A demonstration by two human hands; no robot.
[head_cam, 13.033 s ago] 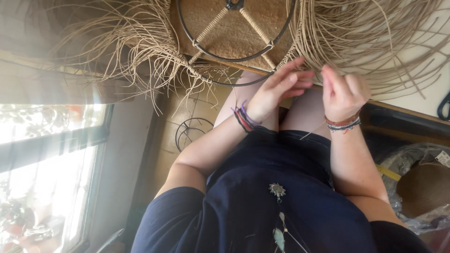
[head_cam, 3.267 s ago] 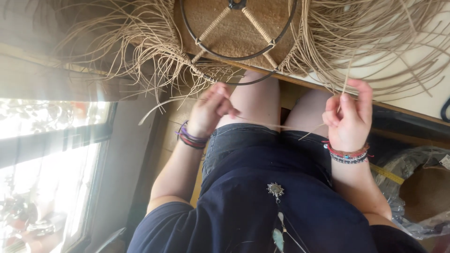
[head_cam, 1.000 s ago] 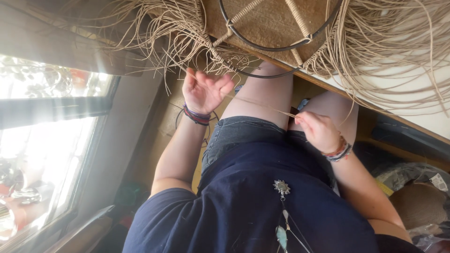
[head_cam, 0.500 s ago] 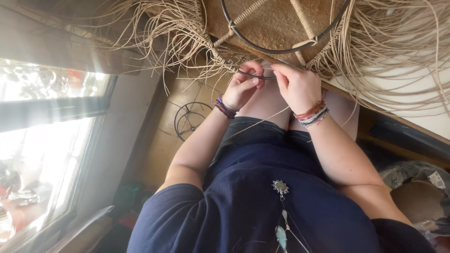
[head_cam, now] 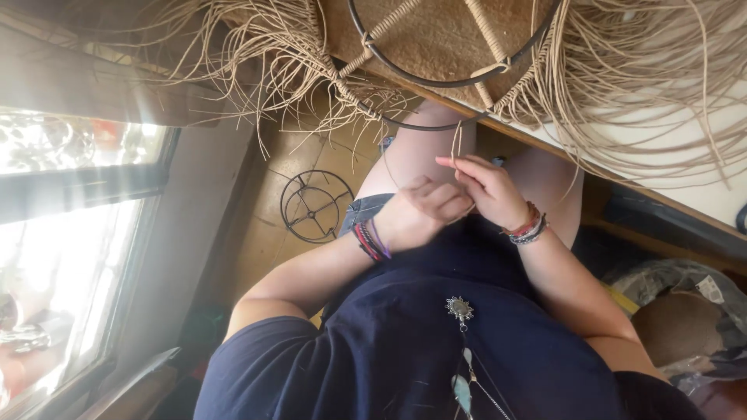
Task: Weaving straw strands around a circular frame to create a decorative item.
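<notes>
A round black wire frame (head_cam: 389,64) wrapped with tan fibre lies on a brown board at the table edge, with long loose strands (head_cam: 257,47) hanging all around it. Both hands meet over my lap just below it. My left hand (head_cam: 426,208), with red and purple bracelets at the wrist, is closed into a fist around a thin strand. My right hand (head_cam: 489,188) pinches the same tan strand (head_cam: 454,141), which loops up to the frame's rim.
A second, smaller wire frame (head_cam: 315,204) lies on the tiled floor beside my legs. A bright window (head_cam: 70,233) fills the left. The white table top (head_cam: 700,183) runs to the right, and a plastic-wrapped bundle (head_cam: 685,311) sits lower right.
Both hands have come down from the frame's rim toward my lap, drawing the strand with them. The view has shifted slightly.
</notes>
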